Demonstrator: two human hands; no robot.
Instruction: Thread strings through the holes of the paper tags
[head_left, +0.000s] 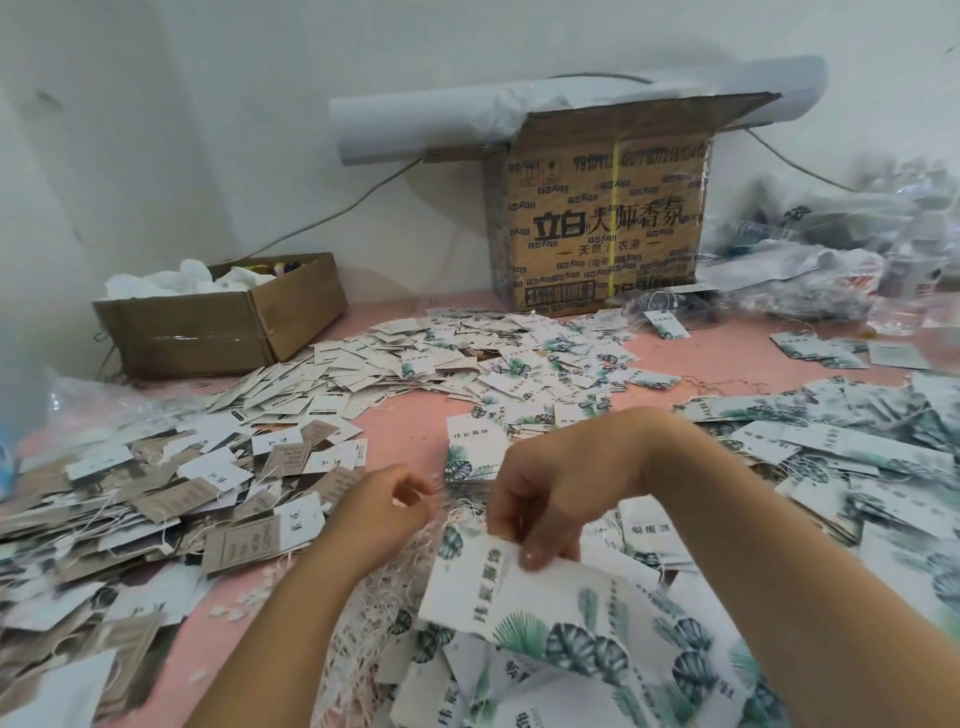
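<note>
Leaf-printed rectangular paper tag (498, 587) pinched by right hand (556, 488); left hand (384, 512) pinches thin white string (469, 503).

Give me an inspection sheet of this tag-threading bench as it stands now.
Surface: pink table, mostly covered by tags.
Job's things: leaf-print tag held up at the front; loose white strings bunched below it; leaf-print tags heaped centre and right; grey-brown tags heaped left.
Clutter: small cardboard box with white wadding, left rear; large printed cardboard box, rear; clear plastic bags, right rear.
Grips: left hand has curled fingers, seemingly pinching a thin string; right hand pinches the leaf-print tag's top edge.
Cables: one cable hangs along the wall behind the boxes.
Surroundings: white wall; white roll behind the large box.
</note>
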